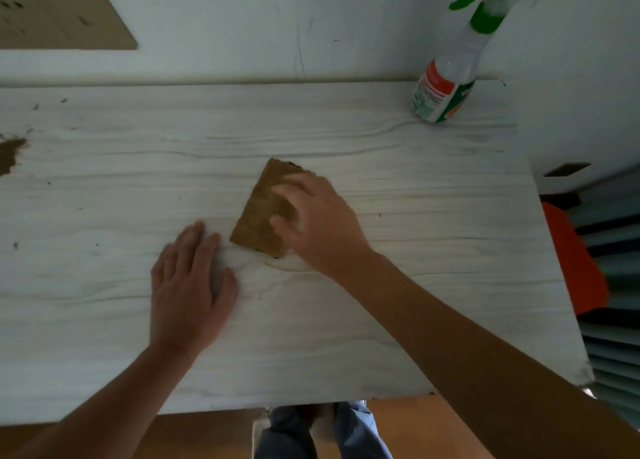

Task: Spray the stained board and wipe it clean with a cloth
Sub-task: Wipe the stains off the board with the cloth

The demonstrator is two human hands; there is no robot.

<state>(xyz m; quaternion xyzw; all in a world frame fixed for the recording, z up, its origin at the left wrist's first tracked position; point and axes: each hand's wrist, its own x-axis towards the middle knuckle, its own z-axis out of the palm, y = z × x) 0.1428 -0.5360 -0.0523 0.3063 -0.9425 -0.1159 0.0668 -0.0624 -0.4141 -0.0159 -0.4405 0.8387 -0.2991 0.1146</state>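
**Cloth down on the board, both hands at work**

The right hand [318, 223] lies on top of the cloth [258, 216], fingers and thumb slightly bent and pressing it flat near the middle of the board [415, 285]. The cloth is brown and coarse, folded into a rough wedge. Its long axis runs from the near edge towards the far edge, leaning a little right, with the narrow tip pointing away. The hand covers its right half, and motion blur smears the fingers.

The left hand [188, 285] rests palm-down just beside the cloth, fingers straight and together. The board is pale with grey wood grain, and a brown stain [10, 152] is cut off at its left edge. At the far right corner stands a clear plastic bottle [446, 88], its green trigger pointing left and its top blurred.
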